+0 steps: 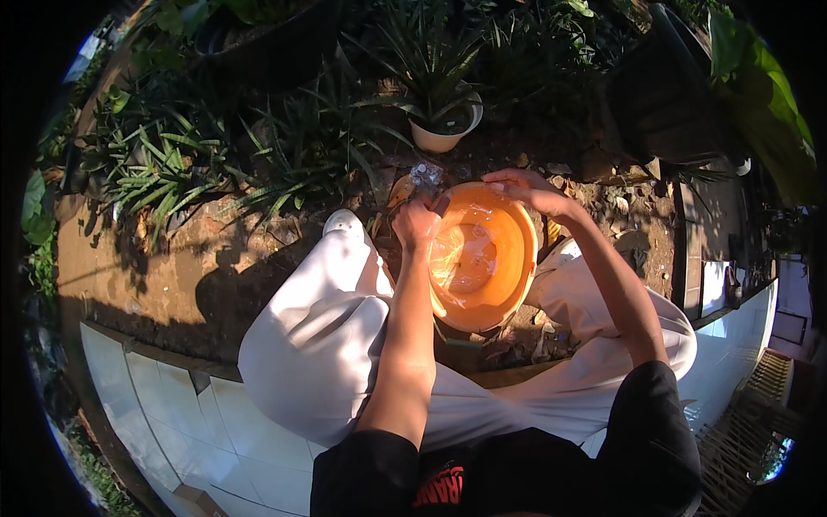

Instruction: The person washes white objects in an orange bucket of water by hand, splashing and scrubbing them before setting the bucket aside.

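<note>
An orange plastic bucket [475, 316] with clear water in it stands on the soil between my knees. My left hand [415, 223] is curled in a fist at its left rim. From the far side of that fist juts a clear plastic object [426, 173], apparently a bottle; the rest of it is hidden by my fingers. My right hand [533, 192] is at the far right rim of the bucket, thumb and fingers straddling the edge. Sunlight falls on both hands and into the water.
Beyond the bucket stands a white pot [446, 137] with a spiky plant. Low green plants [168, 165] grow at the left, and a large dark pot [672, 97] stands at the far right. White tiles [194, 413] lie behind a low edge near me. Leaf litter and stones cover the soil.
</note>
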The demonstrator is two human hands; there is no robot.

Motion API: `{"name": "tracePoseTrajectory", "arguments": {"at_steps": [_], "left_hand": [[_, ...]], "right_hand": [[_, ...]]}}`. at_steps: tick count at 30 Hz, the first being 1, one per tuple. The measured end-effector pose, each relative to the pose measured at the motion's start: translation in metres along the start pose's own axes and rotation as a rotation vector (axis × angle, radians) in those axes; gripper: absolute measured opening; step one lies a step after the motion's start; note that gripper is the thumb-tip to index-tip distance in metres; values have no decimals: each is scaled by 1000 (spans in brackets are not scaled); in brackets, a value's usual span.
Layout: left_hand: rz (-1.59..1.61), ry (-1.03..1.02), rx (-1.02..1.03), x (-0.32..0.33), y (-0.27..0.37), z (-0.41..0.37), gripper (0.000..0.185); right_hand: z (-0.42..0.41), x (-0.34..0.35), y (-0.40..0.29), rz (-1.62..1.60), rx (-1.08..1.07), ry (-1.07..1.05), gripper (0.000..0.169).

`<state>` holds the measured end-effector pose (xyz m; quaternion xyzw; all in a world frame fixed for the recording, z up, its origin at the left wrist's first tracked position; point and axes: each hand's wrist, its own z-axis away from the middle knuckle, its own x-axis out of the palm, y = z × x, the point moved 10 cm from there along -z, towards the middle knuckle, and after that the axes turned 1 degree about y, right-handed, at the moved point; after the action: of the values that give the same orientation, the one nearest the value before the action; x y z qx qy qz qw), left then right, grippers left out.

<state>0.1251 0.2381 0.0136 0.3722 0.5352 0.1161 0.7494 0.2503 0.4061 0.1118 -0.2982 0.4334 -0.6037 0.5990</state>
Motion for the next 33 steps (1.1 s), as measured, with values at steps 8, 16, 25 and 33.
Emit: {"name": "tracePoseTrajectory", "arguments": {"at_steps": [8,16,25,33], "left_hand": [[-31,-10,-20,-4,1,0,45],[-24,-15,-17,0,-9,-3,46],[-8,-39,-46,-1,-6,-1,45],[26,22,-10,0,-6,-1,44]], "right_hand": [[-29,80,216,-655,241,506,36],[-32,125,214,-1551,214,466,33],[-8,68,141,-1646,338,353,28],[0,-190,-10,-1047,78,464,31]]}}
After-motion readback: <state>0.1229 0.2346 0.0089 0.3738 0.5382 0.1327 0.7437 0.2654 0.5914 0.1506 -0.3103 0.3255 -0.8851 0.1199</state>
